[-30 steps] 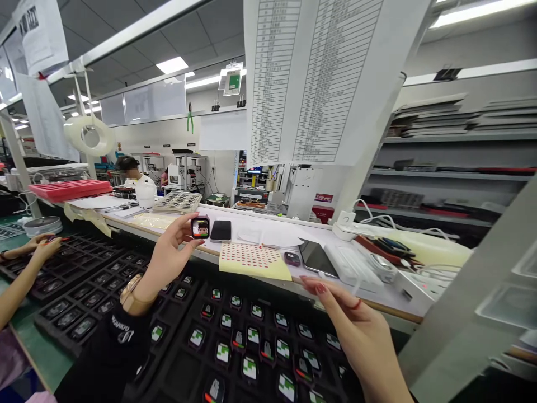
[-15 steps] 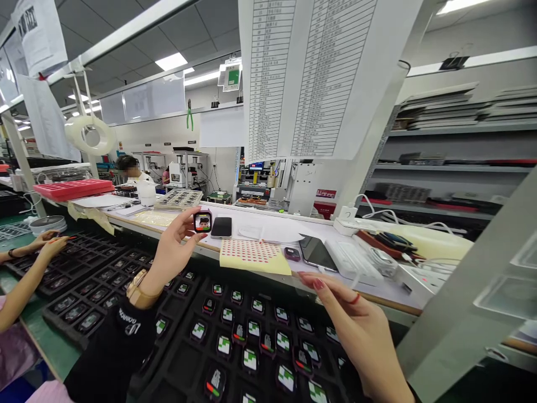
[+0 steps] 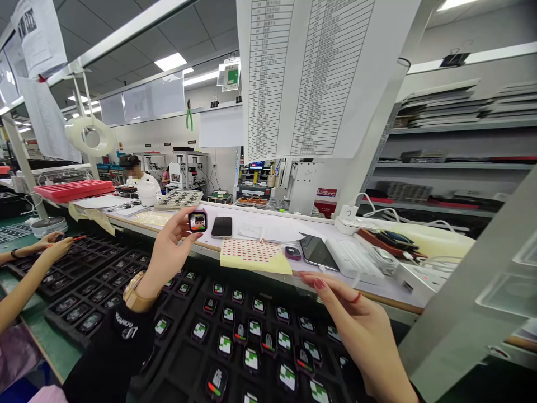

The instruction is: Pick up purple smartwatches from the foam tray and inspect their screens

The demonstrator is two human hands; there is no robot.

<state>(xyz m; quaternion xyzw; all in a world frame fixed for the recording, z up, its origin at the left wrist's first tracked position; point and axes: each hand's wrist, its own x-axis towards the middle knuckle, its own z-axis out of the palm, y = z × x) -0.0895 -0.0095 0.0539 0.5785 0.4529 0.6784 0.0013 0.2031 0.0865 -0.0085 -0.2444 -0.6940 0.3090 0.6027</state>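
Note:
My left hand holds up a small square smartwatch body between thumb and fingertips, its lit screen facing me. My right hand hovers over the right side of a black tray, fingers stretched out and holding nothing. The tray holds several watch bodies with lit green-and-white screens. A yellow sheet of small red dot stickers lies on the raised shelf just beyond the tray.
On the shelf lie a dark phone, a second phone, a purple watch body and white cables. Another person's hands work over black trays at left. A printed list hangs overhead.
My left hand with the watch body shifted slightly left and stayed raised. The co-worker's hands at left moved a little. My right hand barely moved.

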